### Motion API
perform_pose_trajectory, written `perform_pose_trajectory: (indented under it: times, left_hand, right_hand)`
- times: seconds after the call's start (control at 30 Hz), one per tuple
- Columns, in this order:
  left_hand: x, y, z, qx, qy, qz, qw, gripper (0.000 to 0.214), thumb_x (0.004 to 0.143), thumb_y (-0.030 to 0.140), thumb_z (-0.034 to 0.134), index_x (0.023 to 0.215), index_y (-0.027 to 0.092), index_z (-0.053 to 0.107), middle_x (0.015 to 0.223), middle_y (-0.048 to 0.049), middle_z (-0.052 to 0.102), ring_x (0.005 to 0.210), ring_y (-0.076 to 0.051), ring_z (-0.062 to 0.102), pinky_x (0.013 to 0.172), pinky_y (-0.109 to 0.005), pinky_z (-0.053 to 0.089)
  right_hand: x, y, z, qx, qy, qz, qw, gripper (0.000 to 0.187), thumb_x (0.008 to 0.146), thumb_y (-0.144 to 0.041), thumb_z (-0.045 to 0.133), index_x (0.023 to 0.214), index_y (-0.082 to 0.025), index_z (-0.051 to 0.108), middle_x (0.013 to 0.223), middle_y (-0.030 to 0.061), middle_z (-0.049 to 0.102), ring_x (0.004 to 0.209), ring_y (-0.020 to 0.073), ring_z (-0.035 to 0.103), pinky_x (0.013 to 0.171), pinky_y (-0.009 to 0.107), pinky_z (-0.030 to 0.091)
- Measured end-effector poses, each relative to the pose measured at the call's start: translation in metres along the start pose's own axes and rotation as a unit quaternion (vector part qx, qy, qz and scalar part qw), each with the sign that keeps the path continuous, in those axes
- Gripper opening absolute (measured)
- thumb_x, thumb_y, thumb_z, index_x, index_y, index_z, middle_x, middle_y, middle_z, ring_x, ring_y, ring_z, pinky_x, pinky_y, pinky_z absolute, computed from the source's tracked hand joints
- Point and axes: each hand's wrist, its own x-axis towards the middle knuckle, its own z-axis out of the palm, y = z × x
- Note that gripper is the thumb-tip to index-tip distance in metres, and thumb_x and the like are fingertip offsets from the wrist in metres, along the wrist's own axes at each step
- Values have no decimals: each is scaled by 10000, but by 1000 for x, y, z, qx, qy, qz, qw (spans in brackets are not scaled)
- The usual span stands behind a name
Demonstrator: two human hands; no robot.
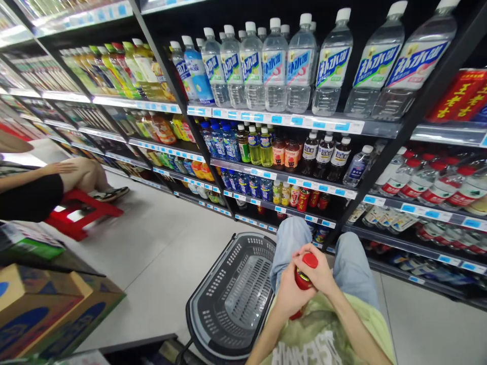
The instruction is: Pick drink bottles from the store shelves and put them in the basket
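Note:
Both hands are on a red-capped bottle with a red and yellow label (303, 280), held close to my body above my lap. My left hand (288, 294) wraps round the bottle's side. Closed about its upper part is my right hand (320, 269), its fingers beside the red cap. The cap appears to be on the bottle, and much of the bottle's body is hidden by the hands. On the floor to the left of my knees stands a dark grey shopping basket (213, 285); its slatted bottom shows.
Drink shelves (281, 120) rise in front, with large clear bottles (276, 66) on top and red-capped water bottles (436, 180) at right. Cardboard boxes (49, 304) stand lower left. A person (72, 177) sits on a red stool (85, 215) at left.

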Motion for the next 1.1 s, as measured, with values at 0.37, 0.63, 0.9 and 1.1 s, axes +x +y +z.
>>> perform_pose_trajectory:
  times: [0.37, 0.63, 0.9, 1.1]
  left_hand:
    - [-27, 19, -81, -8, 138, 57, 989, 494, 704, 272, 842, 1152, 180, 657, 1133, -87, 764, 1066, -251, 740, 995, -389, 602]
    - [-43, 23, -132, 127, 114, 124, 978, 274, 840, 270, 810, 1096, 227, 724, 1265, -112, 665, 1198, -265, 688, 1054, -426, 583]
    - [-48, 37, -167, 288, 34, 101, 952, 143, 970, 337, 729, 1066, 239, 691, 1088, -41, 673, 1010, -191, 702, 930, -305, 578]
    - [-25, -6, -164, 378, 93, -2, 921, 240, 962, 452, 718, 956, 228, 631, 957, -21, 636, 864, -199, 662, 823, -312, 550]
  right_hand:
    - [-12, 45, 21, -55, -229, -33, 971, 1106, 601, -394, 998, 1552, -248, 452, 1537, 155, 598, 1394, 341, 604, 1182, 470, 471]
    - [-21, 75, 50, -215, -202, -68, 953, 358, 675, -109, 700, 993, -228, 587, 910, 1, 698, 850, 223, 676, 777, 314, 509]
    - [-16, 101, 60, -172, -250, -41, 952, 527, 717, -189, 887, 1184, -201, 645, 1126, 71, 740, 1058, 273, 710, 950, 374, 559]
    - [-19, 114, 44, -165, -206, -16, 964, 624, 890, -158, 732, 1481, -243, 548, 1477, 130, 626, 1417, 270, 566, 1222, 482, 448]
